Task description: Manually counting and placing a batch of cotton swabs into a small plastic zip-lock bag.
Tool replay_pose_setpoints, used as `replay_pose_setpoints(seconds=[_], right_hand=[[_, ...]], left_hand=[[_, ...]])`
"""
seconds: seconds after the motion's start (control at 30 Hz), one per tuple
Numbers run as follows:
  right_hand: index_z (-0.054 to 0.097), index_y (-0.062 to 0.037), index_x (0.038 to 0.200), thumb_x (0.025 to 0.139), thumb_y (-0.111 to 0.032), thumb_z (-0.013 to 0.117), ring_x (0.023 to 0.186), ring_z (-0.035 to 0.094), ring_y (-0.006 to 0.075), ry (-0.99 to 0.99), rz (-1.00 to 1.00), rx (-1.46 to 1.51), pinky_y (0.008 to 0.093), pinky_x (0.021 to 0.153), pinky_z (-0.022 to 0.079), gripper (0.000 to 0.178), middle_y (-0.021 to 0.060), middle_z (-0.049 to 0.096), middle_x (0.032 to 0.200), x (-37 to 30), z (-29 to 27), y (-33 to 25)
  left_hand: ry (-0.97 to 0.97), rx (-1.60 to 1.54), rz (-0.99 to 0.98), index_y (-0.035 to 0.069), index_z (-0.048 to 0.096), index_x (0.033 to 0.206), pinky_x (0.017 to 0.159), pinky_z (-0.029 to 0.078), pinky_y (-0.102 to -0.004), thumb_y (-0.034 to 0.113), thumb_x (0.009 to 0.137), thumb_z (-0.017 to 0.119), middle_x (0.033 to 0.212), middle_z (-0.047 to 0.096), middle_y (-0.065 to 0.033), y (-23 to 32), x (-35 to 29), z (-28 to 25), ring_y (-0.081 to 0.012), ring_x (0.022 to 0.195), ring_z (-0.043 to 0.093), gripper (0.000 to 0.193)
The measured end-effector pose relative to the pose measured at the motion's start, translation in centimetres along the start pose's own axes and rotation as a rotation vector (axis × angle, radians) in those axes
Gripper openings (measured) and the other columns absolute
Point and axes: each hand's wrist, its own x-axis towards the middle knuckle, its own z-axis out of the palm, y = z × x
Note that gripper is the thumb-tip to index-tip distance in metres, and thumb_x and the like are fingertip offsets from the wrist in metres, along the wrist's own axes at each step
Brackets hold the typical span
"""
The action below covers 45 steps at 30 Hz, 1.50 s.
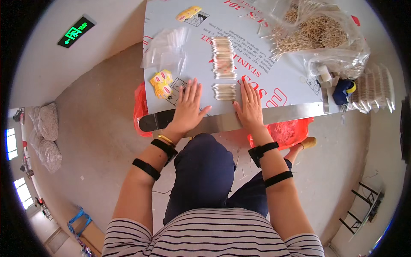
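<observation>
Both palms face down at the near edge of a metal-topped table (274, 73) covered with printed film. My left hand (188, 106) lies flat with fingers spread, holding nothing, beside the yellow-and-white packets (162, 84). Flat and empty too, my right hand (250, 102) has its fingertips just right of the cotton swabs. Between the hands lies a small row of cotton swabs (224, 91), side by side. Beyond a narrow gap, a longer row of swabs (224, 58) stretches away from me. Clear plastic bags (171, 47) lie fanned out at the left.
A large clear bag of loose swabs (319, 34) fills the far right. A blue tape dispenser (343, 91) and stacked filled bags (372, 90) sit at the right edge. Another yellow packet (188, 13) lies far left. Red bags (291, 132) hang below the table.
</observation>
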Motion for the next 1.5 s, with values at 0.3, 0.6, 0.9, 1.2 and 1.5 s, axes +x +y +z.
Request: replay_pose_setpoints(seconds=[0.3,0.6,0.9,1.2,1.5], right_hand=[[0.025,-0.0012,0.161,0.093,-0.06,0.059,0.157,0.019,0.03,-0.051,-0.036,-0.164,0.0514,0.127,0.015,0.096,0.0134,0.022,0.17,0.6,-0.2,-0.4],[0.024,0.0033,0.16,0.092,-0.062,0.057,0.158,0.015,0.0339,-0.034,-0.042,-0.203,0.0531,0.127,0.014,0.1,0.019,0.02,0.169,1.0,1.7,-1.9],[0.025,0.0013,0.16,0.094,-0.05,0.063,0.157,0.017,0.0355,0.009,0.015,-0.008,0.0516,0.127,0.016,0.092,0.019,0.021,0.168,1.1,0.6,-2.7],[0.026,-0.0074,0.162,0.097,-0.055,0.056,0.157,0.017,0.0364,-0.033,-0.02,-0.089,0.0532,0.126,0.014,0.085,0.0179,0.019,0.169,1.5,1.9,-4.2],[0.022,-0.0051,0.163,0.098,-0.059,0.052,0.158,0.013,0.0315,-0.077,0.011,-0.164,0.0539,0.127,0.009,0.09,0.0135,0.017,0.171,1.4,2.1,-5.3]], left_hand=[[0.068,-0.003,0.011,-0.011,0.028,0.155,0.126,0.006,-0.0585,0.065,0.099,0.043,0.165,0.023,-0.0281,3.4,2.9,1.7,-0.0389,0.157,0.014,0.095],[0.067,0.003,-0.009,-0.011,0.026,0.156,0.126,0.006,-0.0589,0.07,0.099,0.035,0.166,0.021,-0.0276,3.3,2.9,2.6,-0.0379,0.158,0.013,0.1],[0.094,-0.052,-0.01,-0.01,0.024,0.157,0.126,0.009,-0.0569,0.065,0.1,0.041,0.166,0.022,-0.0274,3.2,2.8,2.3,-0.0385,0.156,0.017,0.096],[0.335,-0.789,-0.092,-0.004,0.031,0.156,0.122,0.027,-0.0483,0.019,0.103,0.056,0.163,0.03,-0.0252,0.7,1.1,-0.9,-0.0399,0.151,0.031,0.063],[0.397,-0.613,-0.254,-0.006,0.04,0.151,0.119,0.033,-0.0436,0.012,0.104,0.05,0.156,0.043,-0.0235,-5.1,-5.7,-4.0,-0.0376,0.145,0.042,0.052]])
